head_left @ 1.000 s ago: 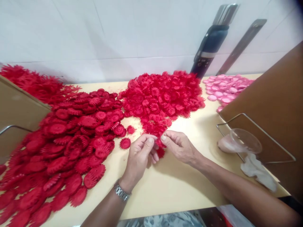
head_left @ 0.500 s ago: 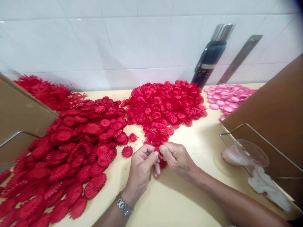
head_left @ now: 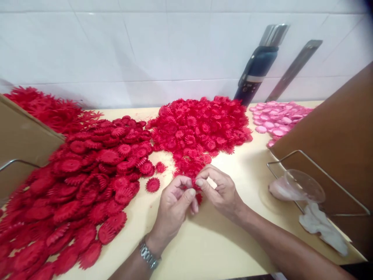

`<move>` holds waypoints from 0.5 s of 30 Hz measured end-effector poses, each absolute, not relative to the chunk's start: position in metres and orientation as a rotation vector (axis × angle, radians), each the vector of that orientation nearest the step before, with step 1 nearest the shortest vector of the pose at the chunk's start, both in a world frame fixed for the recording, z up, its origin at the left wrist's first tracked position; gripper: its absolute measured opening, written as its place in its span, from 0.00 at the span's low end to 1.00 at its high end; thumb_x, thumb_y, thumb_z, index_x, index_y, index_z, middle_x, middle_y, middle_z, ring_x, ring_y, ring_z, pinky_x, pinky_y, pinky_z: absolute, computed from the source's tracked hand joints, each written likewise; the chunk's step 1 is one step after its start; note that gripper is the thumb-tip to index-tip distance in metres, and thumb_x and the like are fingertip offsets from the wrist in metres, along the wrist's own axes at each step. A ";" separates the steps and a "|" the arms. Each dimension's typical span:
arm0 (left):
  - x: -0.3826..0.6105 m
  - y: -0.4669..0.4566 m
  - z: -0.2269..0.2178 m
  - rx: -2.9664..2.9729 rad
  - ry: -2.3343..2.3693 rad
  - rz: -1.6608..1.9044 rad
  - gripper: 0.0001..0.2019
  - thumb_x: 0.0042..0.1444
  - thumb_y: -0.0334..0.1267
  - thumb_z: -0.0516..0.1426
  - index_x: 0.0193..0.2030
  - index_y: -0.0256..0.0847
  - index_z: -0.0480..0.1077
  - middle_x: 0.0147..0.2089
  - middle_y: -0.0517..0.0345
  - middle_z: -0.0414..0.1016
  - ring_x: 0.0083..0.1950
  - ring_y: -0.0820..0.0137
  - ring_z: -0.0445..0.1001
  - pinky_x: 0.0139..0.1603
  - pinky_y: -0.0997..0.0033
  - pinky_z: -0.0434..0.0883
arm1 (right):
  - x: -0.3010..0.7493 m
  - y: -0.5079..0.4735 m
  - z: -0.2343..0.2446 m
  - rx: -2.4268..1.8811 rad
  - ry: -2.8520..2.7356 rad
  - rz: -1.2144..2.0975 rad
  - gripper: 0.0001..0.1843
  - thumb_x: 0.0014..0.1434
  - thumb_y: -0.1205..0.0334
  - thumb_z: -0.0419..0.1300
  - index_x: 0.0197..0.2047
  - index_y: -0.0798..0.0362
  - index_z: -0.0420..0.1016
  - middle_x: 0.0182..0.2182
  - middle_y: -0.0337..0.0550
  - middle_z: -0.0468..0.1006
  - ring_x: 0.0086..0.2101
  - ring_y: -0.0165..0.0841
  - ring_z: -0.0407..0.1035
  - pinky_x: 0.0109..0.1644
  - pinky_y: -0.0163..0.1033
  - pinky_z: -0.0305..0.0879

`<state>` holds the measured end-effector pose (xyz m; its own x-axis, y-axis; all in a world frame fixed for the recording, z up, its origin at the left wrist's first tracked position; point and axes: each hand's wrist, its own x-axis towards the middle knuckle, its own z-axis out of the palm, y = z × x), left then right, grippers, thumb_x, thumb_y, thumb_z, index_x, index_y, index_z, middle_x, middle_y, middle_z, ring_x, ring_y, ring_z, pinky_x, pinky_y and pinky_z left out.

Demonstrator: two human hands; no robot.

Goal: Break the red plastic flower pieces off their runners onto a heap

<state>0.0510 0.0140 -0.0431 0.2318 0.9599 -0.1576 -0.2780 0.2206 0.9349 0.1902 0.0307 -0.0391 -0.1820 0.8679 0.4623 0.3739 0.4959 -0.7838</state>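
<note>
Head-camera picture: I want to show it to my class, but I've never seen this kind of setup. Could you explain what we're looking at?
There is no machine here: a person works with bare hands, and a camera worn on the head looks forward and down at them. The left hand, with a metal watch on its wrist, and the right hand nearly meet over the pale table. Their fingers are drawn in close; whether they pinch a small piece is too hidden to tell.

Behind them is a heap of small red frilled pieces. To the left are larger red discs; to the far right, pink pieces. A dark blue flask stands near the wall.
</note>
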 end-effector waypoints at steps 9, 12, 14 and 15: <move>0.049 0.014 -0.048 0.962 0.964 1.013 0.12 0.51 0.44 0.57 0.28 0.39 0.61 0.18 0.67 0.63 0.14 0.81 0.58 0.15 0.82 0.54 | 0.186 0.028 -0.038 -1.131 -1.731 0.725 0.11 0.60 0.63 0.48 0.26 0.52 0.61 0.22 0.37 0.64 0.24 0.28 0.60 0.28 0.34 0.58; 0.048 0.014 -0.047 0.977 0.943 0.981 0.11 0.52 0.43 0.56 0.28 0.39 0.61 0.18 0.67 0.61 0.15 0.82 0.57 0.16 0.82 0.53 | 0.188 0.028 -0.037 -1.162 -1.742 0.708 0.11 0.60 0.63 0.47 0.26 0.52 0.60 0.22 0.37 0.63 0.24 0.28 0.59 0.28 0.34 0.57; 0.048 0.015 -0.045 0.977 0.922 0.965 0.11 0.53 0.42 0.56 0.28 0.39 0.61 0.17 0.68 0.60 0.15 0.82 0.55 0.16 0.82 0.52 | 0.188 0.028 -0.036 -1.182 -1.752 0.699 0.11 0.60 0.63 0.47 0.26 0.52 0.59 0.22 0.37 0.62 0.24 0.28 0.59 0.28 0.35 0.57; 0.049 0.016 -0.044 0.971 0.914 0.961 0.11 0.53 0.42 0.56 0.27 0.39 0.60 0.16 0.69 0.58 0.15 0.82 0.55 0.16 0.82 0.52 | 0.188 0.027 -0.036 -1.190 -1.759 0.694 0.11 0.60 0.63 0.47 0.26 0.52 0.59 0.22 0.37 0.62 0.24 0.28 0.58 0.28 0.35 0.56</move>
